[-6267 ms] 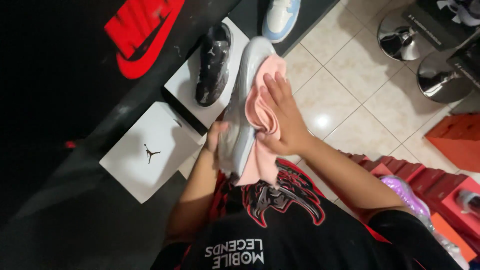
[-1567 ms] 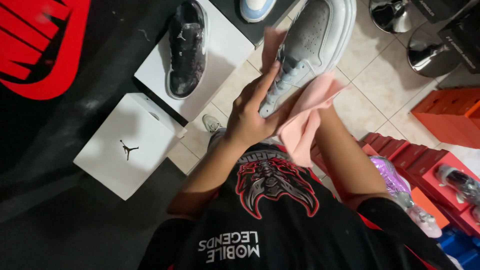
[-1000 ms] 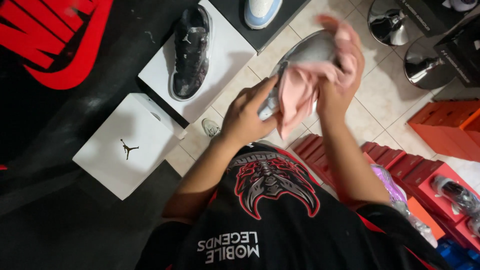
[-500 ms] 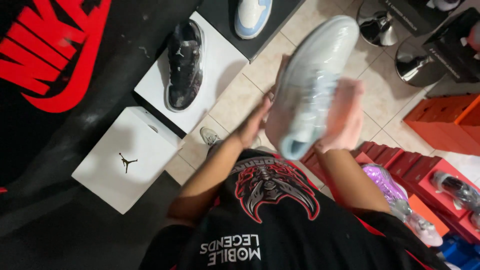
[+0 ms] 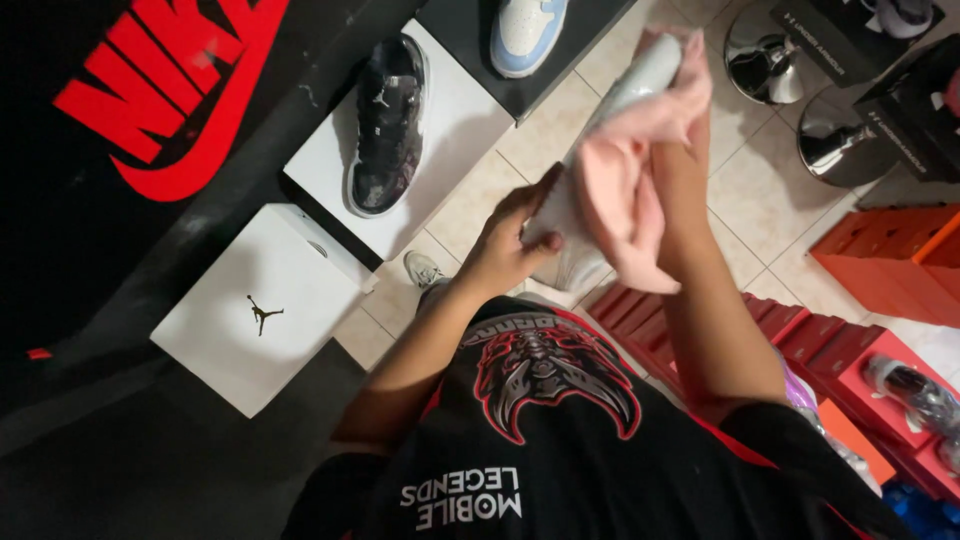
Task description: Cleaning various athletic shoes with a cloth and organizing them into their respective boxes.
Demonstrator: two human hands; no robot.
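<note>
Beneath you lies a beige tiled floor [image 5: 770, 190], with white square display boxes [image 5: 262, 305] along a black wall panel bearing a red logo [image 5: 160, 100]. Two shiny chrome stool bases [image 5: 765, 65] stand at upper right, and orange-red shoeboxes [image 5: 890, 255] are stacked at right.

A pale grey shoe [image 5: 600, 150] is held tilted, toe toward one o'clock, with a pink cloth [image 5: 625, 190] draped over its right side.
</note>
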